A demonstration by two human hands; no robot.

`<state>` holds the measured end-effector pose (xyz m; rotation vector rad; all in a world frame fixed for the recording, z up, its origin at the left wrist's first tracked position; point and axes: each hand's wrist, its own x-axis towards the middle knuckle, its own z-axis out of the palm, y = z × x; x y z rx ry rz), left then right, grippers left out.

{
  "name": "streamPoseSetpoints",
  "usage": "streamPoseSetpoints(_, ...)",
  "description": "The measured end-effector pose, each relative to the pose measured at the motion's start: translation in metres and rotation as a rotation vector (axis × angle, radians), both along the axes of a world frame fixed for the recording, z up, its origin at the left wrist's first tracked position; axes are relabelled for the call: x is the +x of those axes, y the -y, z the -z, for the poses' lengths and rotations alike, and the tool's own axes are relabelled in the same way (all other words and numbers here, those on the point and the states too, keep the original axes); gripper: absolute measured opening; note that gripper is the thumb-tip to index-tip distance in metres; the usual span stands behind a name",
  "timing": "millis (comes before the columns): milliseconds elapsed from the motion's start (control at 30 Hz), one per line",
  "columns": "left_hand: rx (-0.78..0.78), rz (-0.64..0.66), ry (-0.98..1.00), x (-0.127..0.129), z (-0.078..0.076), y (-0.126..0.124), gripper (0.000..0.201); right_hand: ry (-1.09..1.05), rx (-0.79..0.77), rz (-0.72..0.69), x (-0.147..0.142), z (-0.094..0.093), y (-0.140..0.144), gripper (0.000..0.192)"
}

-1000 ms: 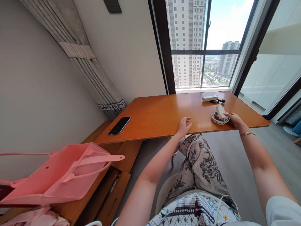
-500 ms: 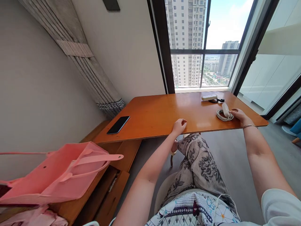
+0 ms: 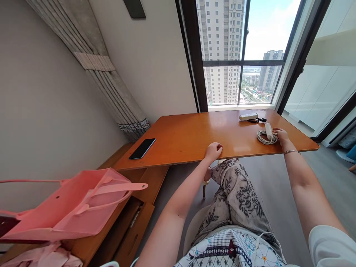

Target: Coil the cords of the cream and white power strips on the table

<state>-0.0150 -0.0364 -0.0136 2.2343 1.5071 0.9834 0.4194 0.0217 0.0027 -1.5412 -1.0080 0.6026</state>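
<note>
my right hand (image 3: 280, 135) lay on the table (image 3: 191, 137) near its front edge, fingers loosely curled and touching the charger (image 3: 268, 130) and its coiled cord (image 3: 266, 138) just to the hand's left. whether the fingers gripped anything or only rested against the coil, i could not tell. the cord sat wound in a flat loop under the white block, which i judged kept it tidy and within reach. my left hand (image 3: 213, 151) rested half closed on the table's front edge, holding nothing, apparently as a brace. beyond my right hand, near the window (image 3: 239, 55), lay a power strip (image 3: 248, 116) with a dark plug beside it. well to the left of my left hand lay a phone (image 3: 142, 148), face up. a pink bag (image 3: 69, 204) lay on a lower shelf, farther left and nearer me.
</note>
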Motion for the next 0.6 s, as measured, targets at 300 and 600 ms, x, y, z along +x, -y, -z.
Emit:
streamPoseSetpoints(300, 0.012, 0.007, 0.013, 0.001, 0.0, 0.001, 0.013, 0.217, -0.119, 0.23, 0.007, 0.003, 0.017, 0.028)
streamPoseSetpoints(600, 0.013, 0.017, 0.004, 0.001, -0.002, 0.003, 0.014, 0.407, -0.101, 0.221, -0.007, 0.005, 0.024, 0.039)
